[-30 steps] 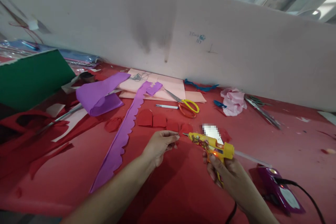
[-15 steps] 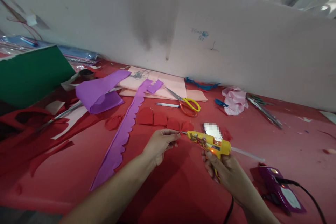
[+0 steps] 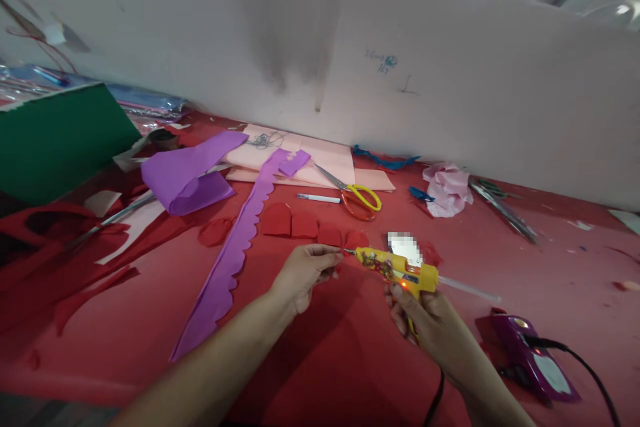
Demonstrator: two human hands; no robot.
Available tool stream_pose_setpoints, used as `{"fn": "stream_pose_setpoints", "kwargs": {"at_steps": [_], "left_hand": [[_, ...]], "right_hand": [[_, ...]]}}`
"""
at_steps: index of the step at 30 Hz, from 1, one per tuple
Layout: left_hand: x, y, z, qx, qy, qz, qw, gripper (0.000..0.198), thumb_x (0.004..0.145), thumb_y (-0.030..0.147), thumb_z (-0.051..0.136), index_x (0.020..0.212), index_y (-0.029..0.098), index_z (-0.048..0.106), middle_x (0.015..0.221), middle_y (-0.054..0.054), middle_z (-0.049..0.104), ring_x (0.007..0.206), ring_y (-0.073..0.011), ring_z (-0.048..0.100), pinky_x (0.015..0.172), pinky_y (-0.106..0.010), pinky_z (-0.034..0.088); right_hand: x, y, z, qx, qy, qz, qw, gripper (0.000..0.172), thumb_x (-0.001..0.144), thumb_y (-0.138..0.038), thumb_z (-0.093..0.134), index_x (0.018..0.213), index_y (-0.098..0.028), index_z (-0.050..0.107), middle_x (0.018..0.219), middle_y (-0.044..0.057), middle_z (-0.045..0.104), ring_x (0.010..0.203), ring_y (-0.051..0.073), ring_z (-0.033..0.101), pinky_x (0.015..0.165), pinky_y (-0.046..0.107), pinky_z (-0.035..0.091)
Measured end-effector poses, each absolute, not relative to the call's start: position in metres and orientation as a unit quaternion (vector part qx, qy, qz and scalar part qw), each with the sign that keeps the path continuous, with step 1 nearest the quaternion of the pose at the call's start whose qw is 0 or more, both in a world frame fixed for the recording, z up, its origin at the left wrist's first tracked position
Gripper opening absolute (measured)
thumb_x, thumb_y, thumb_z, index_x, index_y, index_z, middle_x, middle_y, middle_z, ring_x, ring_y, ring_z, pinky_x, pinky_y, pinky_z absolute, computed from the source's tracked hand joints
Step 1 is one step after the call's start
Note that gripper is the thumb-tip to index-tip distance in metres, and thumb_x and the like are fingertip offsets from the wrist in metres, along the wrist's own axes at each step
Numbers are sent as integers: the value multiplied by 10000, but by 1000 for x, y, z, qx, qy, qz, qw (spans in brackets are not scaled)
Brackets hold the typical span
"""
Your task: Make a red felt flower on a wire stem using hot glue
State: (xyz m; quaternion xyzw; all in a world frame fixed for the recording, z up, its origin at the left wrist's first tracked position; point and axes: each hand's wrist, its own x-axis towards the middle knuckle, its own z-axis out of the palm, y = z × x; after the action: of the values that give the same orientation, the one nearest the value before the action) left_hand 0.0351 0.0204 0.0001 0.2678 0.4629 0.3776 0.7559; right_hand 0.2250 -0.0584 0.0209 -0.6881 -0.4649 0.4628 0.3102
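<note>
My right hand (image 3: 430, 323) grips a yellow hot glue gun (image 3: 400, 268) whose red light glows; a clear glue stick juts from its back. The gun's nozzle touches a small red piece pinched in the fingers of my left hand (image 3: 304, 273), too small to name for sure. Just beyond my hands lies a row of red paper petals (image 3: 305, 223) on the red table (image 3: 150, 320). A long purple scalloped paper strip (image 3: 235, 250) runs left of my left arm.
Yellow-and-orange scissors (image 3: 357, 199) and a white pen (image 3: 317, 198) lie by pink paper sheets (image 3: 325, 163). Folded purple paper (image 3: 185, 170), a green sheet (image 3: 55, 140), crumpled pink tissue (image 3: 445, 188), metal scissors (image 3: 503, 211) and a purple corded device (image 3: 525, 357) surround the work. A white wall stands behind.
The glue gun has shifted slightly left until its nozzle meets the piece in my left hand. My left hand has stayed put.
</note>
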Motion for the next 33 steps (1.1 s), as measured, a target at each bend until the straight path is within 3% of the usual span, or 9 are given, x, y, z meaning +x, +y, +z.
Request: {"fn": "stream_pose_setpoints", "kwargs": {"at_steps": [13,19,23,26,28,33], "left_hand": [[36,20,4,262,470,376,755,49,605,153,722,649,141,701,555,5,600,455,-59,499,514,-206,375],[34,20,4,263,466,372,759,63,606,167,721,655,136,698,542,6,598,457,-59,500,501,-197,366],[34,20,5,261,472,370,756,96,593,168,728,670,123,691,516,11,586,448,-54,499,471,-178,338],[35,21,4,247,477,372,757,118,580,160,732,679,115,685,513,9,584,439,-49,497,443,-165,314],[34,22,4,236,466,375,766,129,573,157,737,679,111,681,516,5,585,436,-46,492,427,-158,299],[32,24,2,198,439,381,789,122,563,136,741,656,103,669,509,8,567,427,-35,484,407,-139,285]], "right_hand": [[226,-56,26,-689,-466,464,305,482,779,-632,478,609,-182,512,432,-40,454,370,86,402,387,211,280],[226,-57,37,-686,-457,468,317,481,764,-656,471,734,-181,542,440,-46,463,371,92,382,377,207,264],[264,-42,49,-749,-517,297,287,464,810,-612,411,712,-182,552,473,-22,472,402,116,421,418,238,324],[305,-15,44,-833,-530,47,154,318,799,-482,479,811,-185,591,676,59,605,577,190,561,535,288,409],[328,3,34,-854,-503,1,136,244,771,-370,507,848,-162,605,790,118,622,654,235,590,567,324,423],[360,25,6,-864,-489,-4,120,164,729,-281,527,717,-157,633,710,133,608,636,271,600,561,367,435]]}}
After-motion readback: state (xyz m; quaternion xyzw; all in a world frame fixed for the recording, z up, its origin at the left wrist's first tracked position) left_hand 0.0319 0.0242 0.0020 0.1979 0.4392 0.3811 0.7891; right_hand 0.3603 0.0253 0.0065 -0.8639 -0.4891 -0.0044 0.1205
